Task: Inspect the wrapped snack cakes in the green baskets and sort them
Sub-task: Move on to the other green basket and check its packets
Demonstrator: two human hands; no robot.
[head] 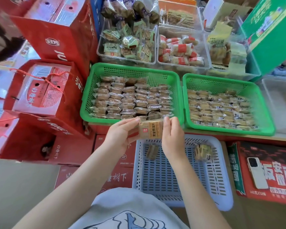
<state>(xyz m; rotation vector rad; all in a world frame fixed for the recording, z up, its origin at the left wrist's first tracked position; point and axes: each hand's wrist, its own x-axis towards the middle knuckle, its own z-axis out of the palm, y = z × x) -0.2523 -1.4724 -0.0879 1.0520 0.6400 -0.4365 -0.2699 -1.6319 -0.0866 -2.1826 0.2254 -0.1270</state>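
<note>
Two green baskets stand side by side on a low ledge. The left green basket (92,83) is packed with rows of darker brown wrapped snack cakes. Paler wrapped cakes fill the right green basket (264,103). In front of the left basket's near rim I hold one brown wrapped cake (151,130) with printed characters on it. My left hand (120,136) grips its left end. My right hand (171,138) grips its right end. Below them sits a white-blue slatted basket (218,176) with two wrapped cakes inside, a darker one (151,151) and a paler one (202,152).
Red gift boxes (45,90) are stacked at the left and below. Clear bins of other wrapped snacks (127,42) stand behind the green baskets. A green carton (269,30) leans at the far right. A phone (256,174) lies on a red box at the lower right.
</note>
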